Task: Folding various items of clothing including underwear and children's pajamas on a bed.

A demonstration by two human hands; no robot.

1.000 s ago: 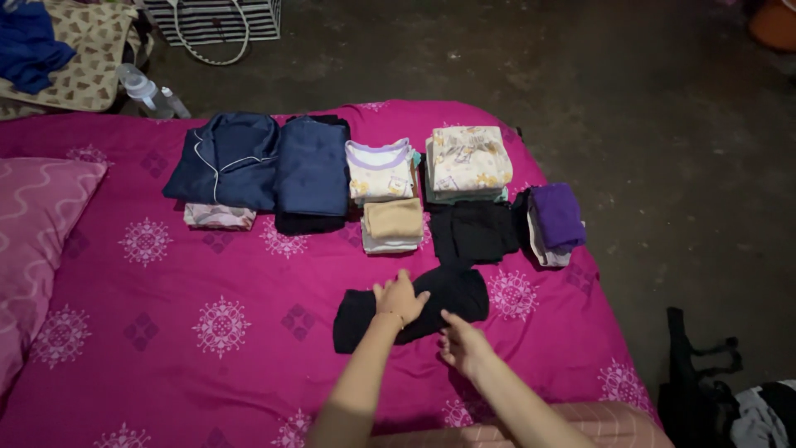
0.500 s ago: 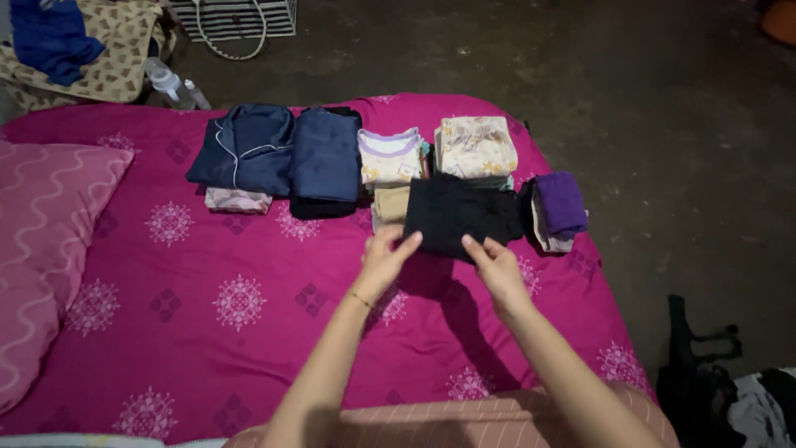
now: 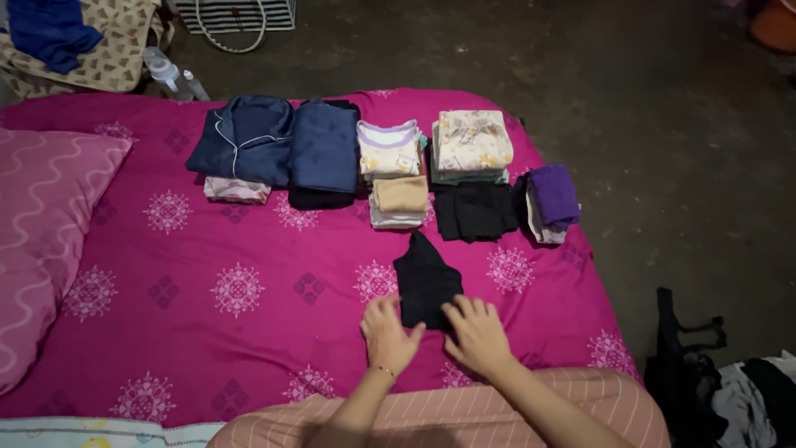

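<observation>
A black garment (image 3: pixel 424 278) lies on the magenta bedsheet (image 3: pixel 249 332) in front of me, narrow at its far end and wider near me. My left hand (image 3: pixel 389 333) rests flat with spread fingers at its near left corner. My right hand (image 3: pixel 477 332) presses flat on its near right corner. Beyond it stand folded piles: a navy pyjama top (image 3: pixel 245 141), navy trousers (image 3: pixel 325 149), a white and purple shirt (image 3: pixel 388 149), a tan piece (image 3: pixel 400 199), a floral cream stack (image 3: pixel 473 143), a black pile (image 3: pixel 475 211) and a purple piece (image 3: pixel 554 196).
A pink pillow (image 3: pixel 41 241) lies at the left. The bed ends at a dark floor on the right, where a black bag (image 3: pixel 688 365) sits. A baby bottle (image 3: pixel 166 73), a striped tote (image 3: pixel 240 15) and a patterned cloth lie beyond the bed.
The black garment went from lying wide on the sheet, to being held up in both hands, to lying lengthwise and narrower. Both hands now press its near end.
</observation>
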